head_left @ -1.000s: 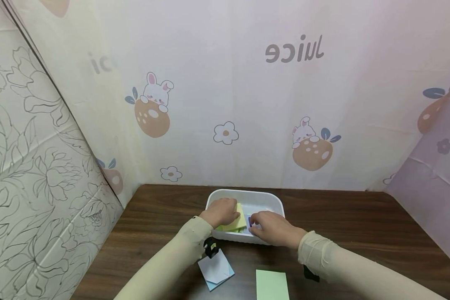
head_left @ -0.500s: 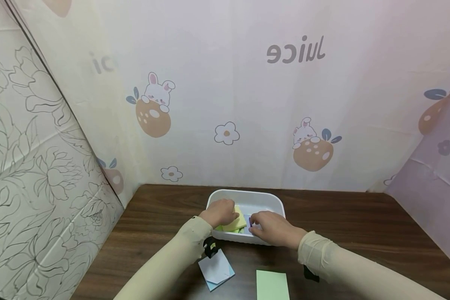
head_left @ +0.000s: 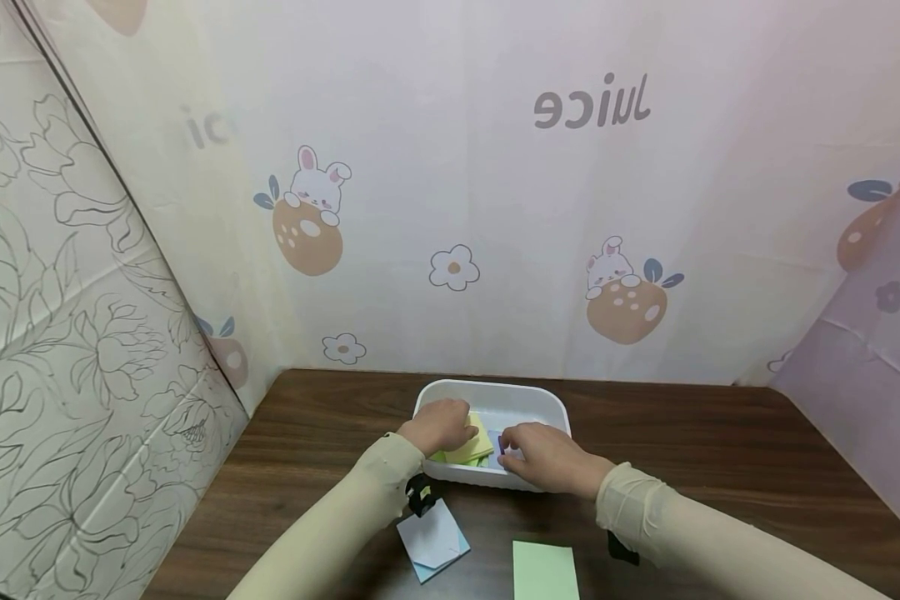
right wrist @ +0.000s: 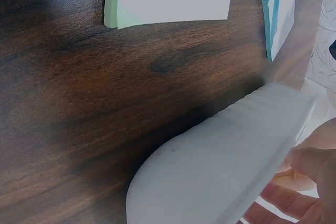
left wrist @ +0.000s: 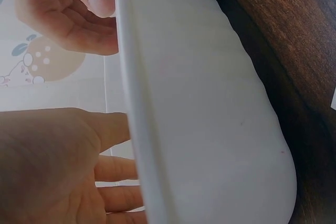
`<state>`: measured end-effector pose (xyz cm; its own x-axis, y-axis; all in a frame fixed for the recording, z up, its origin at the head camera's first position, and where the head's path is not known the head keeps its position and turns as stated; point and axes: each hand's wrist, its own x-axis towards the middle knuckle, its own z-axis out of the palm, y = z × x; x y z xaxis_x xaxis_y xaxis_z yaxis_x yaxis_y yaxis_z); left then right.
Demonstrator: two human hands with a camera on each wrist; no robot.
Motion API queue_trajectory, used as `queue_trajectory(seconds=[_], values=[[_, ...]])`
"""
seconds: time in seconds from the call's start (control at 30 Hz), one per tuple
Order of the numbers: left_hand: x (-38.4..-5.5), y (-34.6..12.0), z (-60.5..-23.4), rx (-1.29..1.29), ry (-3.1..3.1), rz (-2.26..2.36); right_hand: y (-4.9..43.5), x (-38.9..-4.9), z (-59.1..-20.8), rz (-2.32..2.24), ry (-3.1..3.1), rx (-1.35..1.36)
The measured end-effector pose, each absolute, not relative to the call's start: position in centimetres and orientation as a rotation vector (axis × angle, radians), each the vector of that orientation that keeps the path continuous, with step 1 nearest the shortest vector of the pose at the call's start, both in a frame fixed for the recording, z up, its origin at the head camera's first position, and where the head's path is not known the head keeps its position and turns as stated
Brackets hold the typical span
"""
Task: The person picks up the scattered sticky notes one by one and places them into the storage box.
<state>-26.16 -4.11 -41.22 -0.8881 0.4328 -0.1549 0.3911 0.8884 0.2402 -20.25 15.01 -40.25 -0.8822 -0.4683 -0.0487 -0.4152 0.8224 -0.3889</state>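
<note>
A white tray (head_left: 487,477) stands at the table's back middle, holding yellow sticky notes (head_left: 474,446) and a lavender sheet (head_left: 494,457). My left hand (head_left: 439,425) reaches in over the left side, close above the yellow notes. In the left wrist view the left hand's (left wrist: 58,161) fingers lie fairly straight, tips hidden behind the tray wall. My right hand (head_left: 551,458) bends over the front right rim, thumb and fingers apart. A dark purple edge (head_left: 501,445) shows right at its fingertips; I cannot tell if they pinch it.
In front of the tray lie a pale green note pad (head_left: 545,571) and, further left, a white and light blue note stack (head_left: 432,540). A patterned curtain (head_left: 450,183) hangs along the table's (head_left: 667,433) back edge.
My left hand has drawn slightly left, and more of the yellow notes shows, sitting a little lower in the tray. My right hand stays in place.
</note>
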Motion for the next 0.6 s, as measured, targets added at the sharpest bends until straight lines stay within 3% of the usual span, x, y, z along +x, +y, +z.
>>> queue_trajectory(seconds=[0.6], values=[[-25.61,-4.27,-40.96,0.714,2.931,0.323,15.43,-20.11,-40.00,-0.606,2.864,-0.654]])
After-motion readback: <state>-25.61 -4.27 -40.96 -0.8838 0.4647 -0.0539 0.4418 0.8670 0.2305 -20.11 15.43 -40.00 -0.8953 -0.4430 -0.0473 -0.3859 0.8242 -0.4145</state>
